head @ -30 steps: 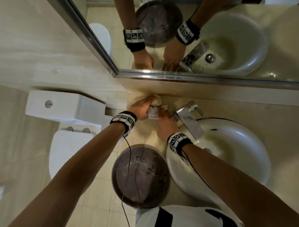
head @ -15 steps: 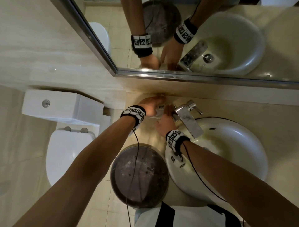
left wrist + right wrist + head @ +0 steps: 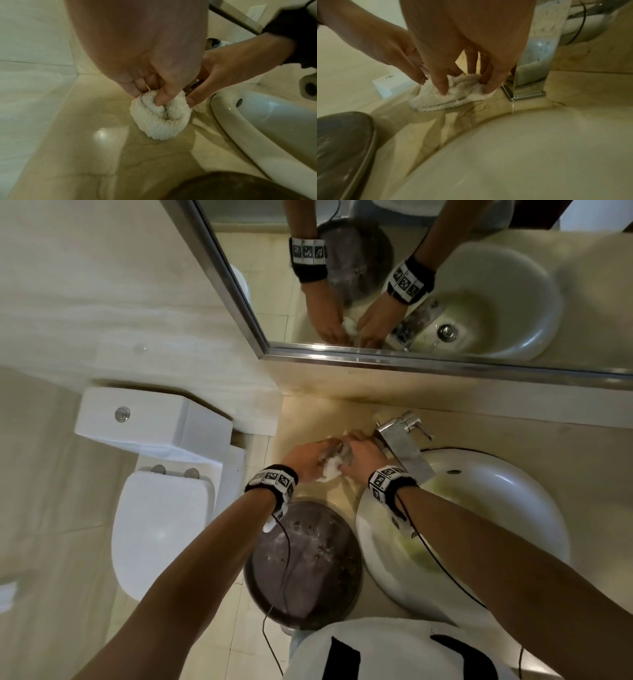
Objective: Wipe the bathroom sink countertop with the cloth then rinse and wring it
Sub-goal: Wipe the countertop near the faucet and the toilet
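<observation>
Below the mirror [image 3: 445, 285], the beige stone table [image 3: 308, 419] carries a white sink [image 3: 513, 508] with a steel tap [image 3: 404, 446] at its back rim, and a toilet [image 3: 161, 529] and a dark round bin [image 3: 305, 566] stand on the floor to the left. Both hands meet on the table just left of the tap over a bunched white cloth [image 3: 159, 121]. The left hand [image 3: 137, 56] has its grip clamped on the cloth with curled fingers, and the right hand [image 3: 471, 44] pinches it between thumb and fingers.
</observation>
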